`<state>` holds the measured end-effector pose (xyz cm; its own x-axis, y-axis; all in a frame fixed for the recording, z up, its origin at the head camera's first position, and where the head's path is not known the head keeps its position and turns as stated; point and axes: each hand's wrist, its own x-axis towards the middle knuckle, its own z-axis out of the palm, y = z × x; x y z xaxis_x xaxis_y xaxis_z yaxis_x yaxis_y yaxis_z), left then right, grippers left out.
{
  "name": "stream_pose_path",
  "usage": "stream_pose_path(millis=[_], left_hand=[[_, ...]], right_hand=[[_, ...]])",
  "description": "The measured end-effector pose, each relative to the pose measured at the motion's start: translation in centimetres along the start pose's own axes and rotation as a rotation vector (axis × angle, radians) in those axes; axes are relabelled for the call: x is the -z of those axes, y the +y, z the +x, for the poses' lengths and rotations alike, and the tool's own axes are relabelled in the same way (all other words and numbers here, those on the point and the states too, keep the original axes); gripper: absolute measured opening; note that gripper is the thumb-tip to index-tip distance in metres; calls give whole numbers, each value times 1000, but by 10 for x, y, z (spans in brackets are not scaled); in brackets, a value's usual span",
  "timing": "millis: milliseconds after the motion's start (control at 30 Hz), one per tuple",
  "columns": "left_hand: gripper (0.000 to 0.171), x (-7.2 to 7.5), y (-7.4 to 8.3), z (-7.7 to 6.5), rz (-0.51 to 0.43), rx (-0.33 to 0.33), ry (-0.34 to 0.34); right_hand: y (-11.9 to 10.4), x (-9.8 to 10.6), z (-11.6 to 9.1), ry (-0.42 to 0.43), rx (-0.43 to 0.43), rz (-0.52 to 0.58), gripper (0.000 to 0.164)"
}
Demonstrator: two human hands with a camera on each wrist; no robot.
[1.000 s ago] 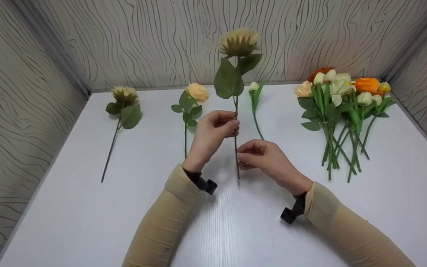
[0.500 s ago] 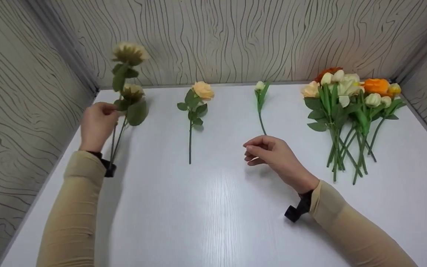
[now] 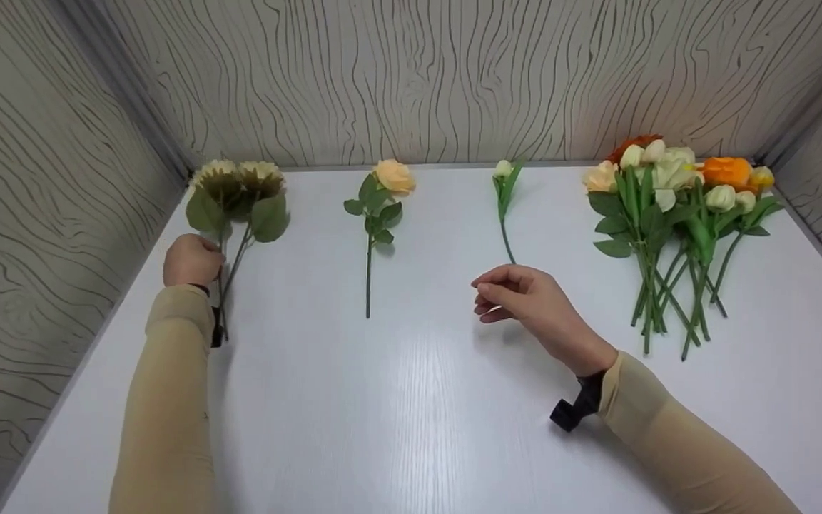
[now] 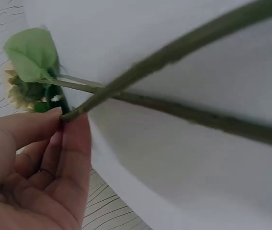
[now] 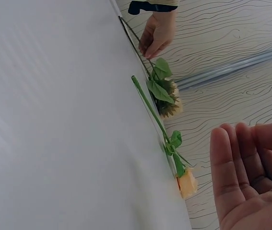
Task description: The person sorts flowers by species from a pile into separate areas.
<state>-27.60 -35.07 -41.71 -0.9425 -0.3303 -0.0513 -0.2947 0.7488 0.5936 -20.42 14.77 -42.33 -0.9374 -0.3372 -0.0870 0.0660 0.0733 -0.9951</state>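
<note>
At the table's far left, my left hand [image 3: 192, 260] pinches the stem of a pale sunflower [image 3: 205, 207] between thumb and fingertips. Its head lies beside that of a second pale sunflower [image 3: 267, 218], and their stems cross lower down. The left wrist view shows the pinched stem [image 4: 150, 69] passing over the other stem [image 4: 188, 114]. My right hand [image 3: 525, 300] hovers over the middle right, fingers loosely bent and holding nothing. Just beyond it lies a white tulip [image 3: 504, 196], its lower stem end hidden behind that hand.
A peach rose [image 3: 393, 176] lies between the sunflowers and the tulip. At the right, a pile of mixed flowers [image 3: 668, 214] has its stems pointing toward me. Patterned walls [image 3: 439, 78] border the white table [image 3: 354, 414] at the back and sides.
My left hand carried the sunflower from the middle to the far left and lowered it beside the other one. My right hand let go of its stem and stayed near the middle.
</note>
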Motion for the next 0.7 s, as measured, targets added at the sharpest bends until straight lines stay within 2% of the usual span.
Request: stream_pose_path(millis=[200,333,433,567,700], left_hand=[[30,-4,-1,1,44,-16,-66],[32,-1,3,-2,63,7,-111],[37,2,10,-5,80,-4,-104],[51,-1,30,-7,76,-115,-55],[63,-22,67,-14,37,-284,-42]], right_hand=[[1,0,1,-7,6,0,37],[0,1,0,-6,0,1,30],[-1,3,0,-5,4,-7,28],[-1,13,3,11,22,-43,32],[1,37,6,72,4,-123,37]])
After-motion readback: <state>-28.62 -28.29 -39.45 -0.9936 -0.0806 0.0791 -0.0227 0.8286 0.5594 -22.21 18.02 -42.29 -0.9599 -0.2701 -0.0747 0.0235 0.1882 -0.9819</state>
